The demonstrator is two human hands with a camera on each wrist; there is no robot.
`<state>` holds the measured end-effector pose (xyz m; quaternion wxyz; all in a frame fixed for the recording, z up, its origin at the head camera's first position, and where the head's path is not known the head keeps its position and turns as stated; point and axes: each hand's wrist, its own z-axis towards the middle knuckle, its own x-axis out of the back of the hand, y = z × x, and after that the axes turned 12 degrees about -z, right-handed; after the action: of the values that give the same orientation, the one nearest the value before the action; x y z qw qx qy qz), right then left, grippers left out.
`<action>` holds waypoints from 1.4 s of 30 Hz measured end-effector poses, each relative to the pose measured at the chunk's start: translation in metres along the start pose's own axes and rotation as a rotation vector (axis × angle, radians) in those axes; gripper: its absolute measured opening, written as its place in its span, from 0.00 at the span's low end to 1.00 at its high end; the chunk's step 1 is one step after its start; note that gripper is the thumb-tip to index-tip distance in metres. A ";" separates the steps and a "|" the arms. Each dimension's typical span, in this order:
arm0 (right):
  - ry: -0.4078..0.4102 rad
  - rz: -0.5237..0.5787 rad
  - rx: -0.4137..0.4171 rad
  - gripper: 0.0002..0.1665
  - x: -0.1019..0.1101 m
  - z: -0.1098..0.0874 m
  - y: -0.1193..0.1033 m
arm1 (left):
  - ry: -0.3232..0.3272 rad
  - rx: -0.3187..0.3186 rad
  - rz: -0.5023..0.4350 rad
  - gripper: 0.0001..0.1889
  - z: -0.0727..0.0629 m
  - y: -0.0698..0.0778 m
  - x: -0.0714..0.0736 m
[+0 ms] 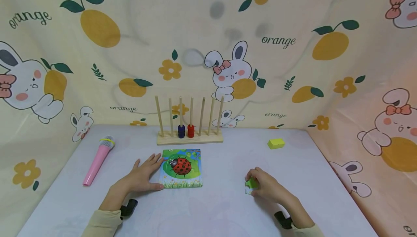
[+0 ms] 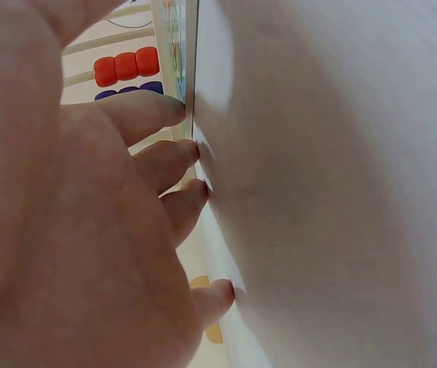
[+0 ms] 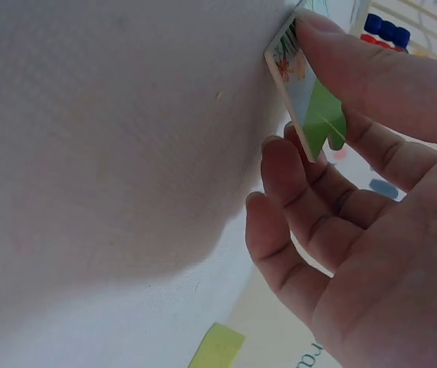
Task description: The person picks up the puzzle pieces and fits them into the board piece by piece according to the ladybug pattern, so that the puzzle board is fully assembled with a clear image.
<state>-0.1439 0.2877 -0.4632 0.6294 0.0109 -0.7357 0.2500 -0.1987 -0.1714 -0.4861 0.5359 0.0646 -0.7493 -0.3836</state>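
A square ladybug jigsaw puzzle [image 1: 181, 168] lies flat on the table in the head view, its picture facing up. At its left edge is my left hand [image 1: 144, 176], fingers spread, with fingertips near the upper left side and the thumb by the lower left corner. In the left wrist view, the fingertips of that hand [image 2: 119, 199] rest on the white surface beside the board's edge. To the right of the puzzle, my right hand [image 1: 265, 185] pinches a green and pale puzzle piece [image 1: 251, 184]. The right wrist view shows this piece [image 3: 320, 111] tilted between thumb and fingers.
Behind the puzzle stands a wooden peg rack [image 1: 190, 140] with blue beads [image 1: 181, 131] and red beads [image 1: 190, 131]. A pink toy microphone [image 1: 97, 163] lies at the left. Toward the back right sits a yellow-green block [image 1: 276, 143]. Patterned cloth [image 1: 195, 30] surrounds the table.
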 end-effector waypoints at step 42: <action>0.019 0.168 0.325 0.13 -0.029 0.119 -0.119 | 0.002 -0.007 -0.008 0.55 0.000 -0.001 0.000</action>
<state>-0.2079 0.1296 -0.4579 0.6033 0.0488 -0.6778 0.4174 -0.1988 -0.1724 -0.4872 0.5356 0.0660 -0.7470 -0.3884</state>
